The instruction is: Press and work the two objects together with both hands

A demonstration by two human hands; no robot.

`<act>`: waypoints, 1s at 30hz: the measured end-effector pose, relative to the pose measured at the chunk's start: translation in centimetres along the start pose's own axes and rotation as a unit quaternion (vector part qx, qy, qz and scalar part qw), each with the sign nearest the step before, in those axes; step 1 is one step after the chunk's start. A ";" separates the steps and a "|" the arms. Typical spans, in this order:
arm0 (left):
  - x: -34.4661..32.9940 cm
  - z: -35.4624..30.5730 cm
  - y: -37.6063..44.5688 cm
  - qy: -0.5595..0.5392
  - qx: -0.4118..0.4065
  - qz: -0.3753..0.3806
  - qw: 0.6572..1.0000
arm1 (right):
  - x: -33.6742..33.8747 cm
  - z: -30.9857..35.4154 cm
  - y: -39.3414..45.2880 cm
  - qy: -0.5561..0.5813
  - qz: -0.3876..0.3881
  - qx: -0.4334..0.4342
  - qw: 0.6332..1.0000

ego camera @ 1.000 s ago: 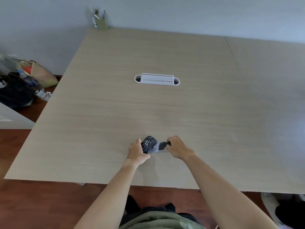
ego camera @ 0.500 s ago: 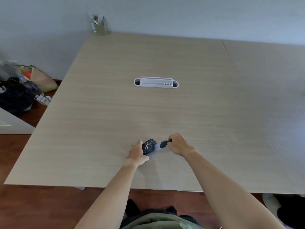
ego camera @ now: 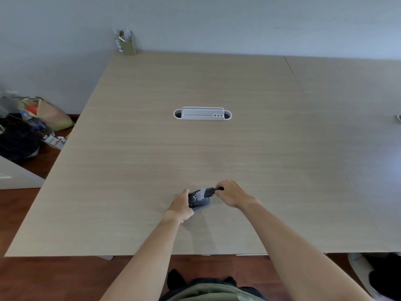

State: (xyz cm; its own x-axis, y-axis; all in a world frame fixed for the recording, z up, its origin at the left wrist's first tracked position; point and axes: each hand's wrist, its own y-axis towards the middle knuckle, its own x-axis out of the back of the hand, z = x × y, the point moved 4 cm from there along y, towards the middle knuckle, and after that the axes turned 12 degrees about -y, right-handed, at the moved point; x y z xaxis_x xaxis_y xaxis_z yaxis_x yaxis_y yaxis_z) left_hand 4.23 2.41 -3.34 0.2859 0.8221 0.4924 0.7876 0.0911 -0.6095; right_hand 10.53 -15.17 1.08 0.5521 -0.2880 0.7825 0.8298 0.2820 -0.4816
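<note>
Head view: the left hand [ego camera: 181,204] is curling round a small dark dustpan [ego camera: 198,199] lying on the table [ego camera: 134,170] near its front edge, while the right hand [ego camera: 231,193] is pinching a brush [ego camera: 207,191] whose bristles are touching the pan, both forearms reaching forward.

Person, seen from a head-worn camera. Left hand [ego camera: 181,206] and right hand [ego camera: 231,195]: both showing bare, wearing no gloves, rings or watch. Forearms: showing bare along their whole visible length, no sleeve reaching into view. Torso: wearing an olive-green fabric top [ego camera: 208,292], its folds showing at the bottom edge. Below it: wearing a dark, near-black garment [ego camera: 213,280], details too dim to tell.
</note>
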 end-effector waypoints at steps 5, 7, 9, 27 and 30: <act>0.2 0.0 -0.2 -0.002 0.007 -0.010 1.000 | -1.0 -1.6 -0.2 -0.079 0.047 -0.028 0.995; 0.3 0.0 -0.2 0.005 0.009 -0.011 1.000 | -0.5 -1.2 -0.1 -0.044 0.021 -0.027 0.998; 0.3 0.0 -0.1 0.011 0.006 -0.012 1.000 | -0.2 -0.5 0.0 -0.016 -0.003 -0.014 1.000; 0.9 -0.1 0.3 0.073 -0.020 -0.025 0.997 | 0.6 0.8 -0.3 -0.162 0.017 0.023 0.986; 1.1 -0.6 0.1 0.088 -0.023 -0.025 0.996 | 0.7 1.6 0.1 -0.112 0.018 0.062 0.992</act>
State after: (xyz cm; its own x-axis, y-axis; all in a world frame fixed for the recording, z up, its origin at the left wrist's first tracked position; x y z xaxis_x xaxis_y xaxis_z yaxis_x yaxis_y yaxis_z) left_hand 4.95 3.02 -2.50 0.3341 0.7052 0.6253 0.8263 0.1000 -0.5543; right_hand 10.89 -13.90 2.16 0.5381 -0.0686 0.8401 0.7851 0.4036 -0.4699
